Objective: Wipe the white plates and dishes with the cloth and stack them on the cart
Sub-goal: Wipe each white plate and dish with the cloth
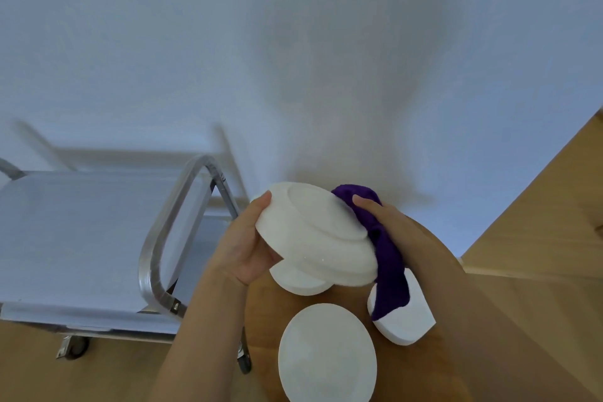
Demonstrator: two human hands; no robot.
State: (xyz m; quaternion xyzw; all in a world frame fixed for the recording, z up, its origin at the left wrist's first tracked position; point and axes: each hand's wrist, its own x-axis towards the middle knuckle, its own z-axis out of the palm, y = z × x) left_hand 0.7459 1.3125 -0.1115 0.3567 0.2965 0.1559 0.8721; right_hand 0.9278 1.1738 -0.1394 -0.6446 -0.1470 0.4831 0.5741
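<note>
My left hand (248,245) grips the rim of a white dish (313,232), held tilted with its underside facing me, above a brown round table (473,352). Against the dish's right edge, my right hand (388,222) holds a purple cloth (385,254), whose loose end hangs down. Three more white dishes lie on the table: one (300,281) partly hidden under the held dish, a round plate (326,356) nearest me, and one (408,316) to the right, partly behind the cloth. The metal cart (81,232) stands at the left, its top shelf bare.
The cart has a tubular steel handle (176,222) on its near right side and castor wheels (75,346) on the wooden floor. A white wall fills the background. A wooden surface (554,206) runs along the right.
</note>
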